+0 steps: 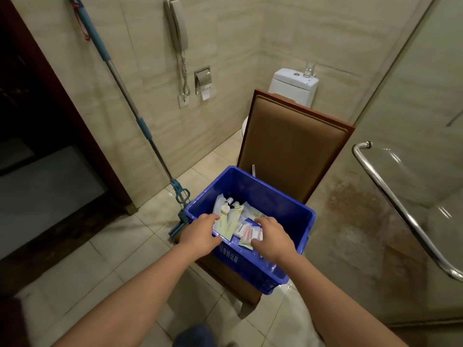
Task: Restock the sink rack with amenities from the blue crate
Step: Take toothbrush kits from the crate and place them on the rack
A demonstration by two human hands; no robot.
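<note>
Down inside the blue crate: left hand at the crate's near-left rim, fingers bent onto the packets, grip unclear; right hand nearer the crate's middle, fingers and thumb curled round a sheaf. Packets directly beneath, long axes mostly toward the crate's far wall. Sink rack out of view.

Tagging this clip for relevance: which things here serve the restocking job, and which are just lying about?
Job: blue crate, amenity packets, left hand, right hand.
Lying about: mop, wall phone, toilet, chair, grab bar.
</note>
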